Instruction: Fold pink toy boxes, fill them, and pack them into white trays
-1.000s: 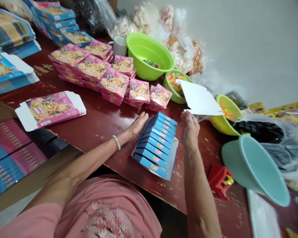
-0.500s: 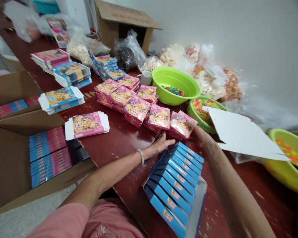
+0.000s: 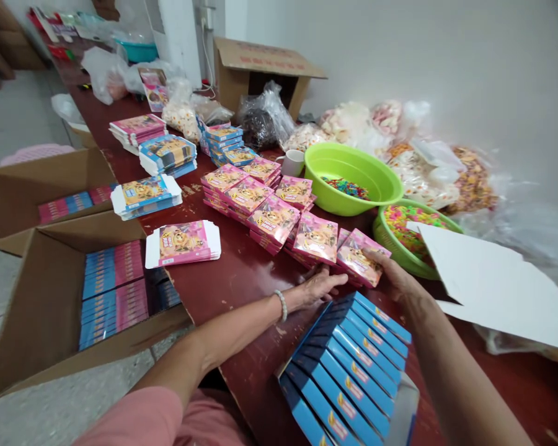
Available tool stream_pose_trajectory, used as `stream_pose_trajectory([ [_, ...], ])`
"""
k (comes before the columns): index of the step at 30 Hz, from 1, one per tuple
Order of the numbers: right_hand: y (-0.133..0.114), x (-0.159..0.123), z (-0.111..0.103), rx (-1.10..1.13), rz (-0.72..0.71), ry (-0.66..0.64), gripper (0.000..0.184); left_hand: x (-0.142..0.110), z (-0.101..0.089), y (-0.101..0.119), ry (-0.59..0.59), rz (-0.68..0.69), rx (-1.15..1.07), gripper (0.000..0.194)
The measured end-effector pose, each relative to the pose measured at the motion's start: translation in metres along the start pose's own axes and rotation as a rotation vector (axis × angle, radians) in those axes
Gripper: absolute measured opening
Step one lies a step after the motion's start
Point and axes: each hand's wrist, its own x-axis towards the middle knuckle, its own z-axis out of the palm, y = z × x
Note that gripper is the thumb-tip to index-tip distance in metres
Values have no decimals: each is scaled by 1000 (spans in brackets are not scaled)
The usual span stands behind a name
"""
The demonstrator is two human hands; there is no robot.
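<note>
Several pink printed boxes (image 3: 274, 218) stand in low stacks on the dark red table. My right hand (image 3: 393, 272) grips the pink box (image 3: 360, 255) at the near right end, its tip resting on top and the other fingers hidden behind the edge. At the stack's near left side lies my left hand (image 3: 323, 287), fingers stretched out and thumb apart; some fingertips disappear by the lower boxes. Just below both hands, a display carton (image 3: 407, 402) holds a row of blue boxes (image 3: 353, 365) on edge.
Flat pink cartons (image 3: 183, 241) and blue cartons (image 3: 146, 193) lie to the left. An open cardboard box (image 3: 32, 310) with packed boxes stands beside the table. Green basins (image 3: 390, 170), a white mug (image 3: 292, 163), white card (image 3: 497, 272) and bagged goods (image 3: 428, 176) line the far side.
The view has swung left, so the scene sits further right and lower. The right hand remains at the end pink box, which now lies slightly apart from its neighbour. The left hand stays beside the stack.
</note>
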Motion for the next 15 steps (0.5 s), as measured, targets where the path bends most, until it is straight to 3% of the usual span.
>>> stream_pose_trajectory([
  [4,-3,-5,1,73,30,-18,12,11,8,-5,28,5,-4,65],
  [9,6,0,-18,91,-19,-70,14,16,17,-7,98,14,16,78],
  [15,28,-13,-39,114,-335,-174,49,13,28,3,153,17,100,81],
])
